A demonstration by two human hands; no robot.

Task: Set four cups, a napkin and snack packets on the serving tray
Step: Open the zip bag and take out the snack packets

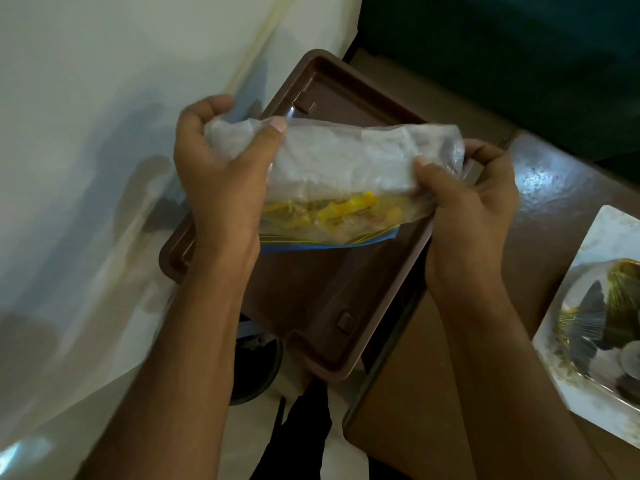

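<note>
A clear zip bag (339,181) with yellow snack packets inside and a blue seal strip along its lower edge hangs over the brown serving tray (311,299). My left hand (221,168) grips the bag's bunched left end. My right hand (464,209) pinches its right end. The tray lies tilted across the corner of a brown table, its floor bare. No cups or napkin are in view.
A white square plate (588,306) with a green and grey pattern rests on the brown table (433,410) at the right. White plastic sheeting (86,168) fills the left side. A dark green surface (519,46) lies at the back right.
</note>
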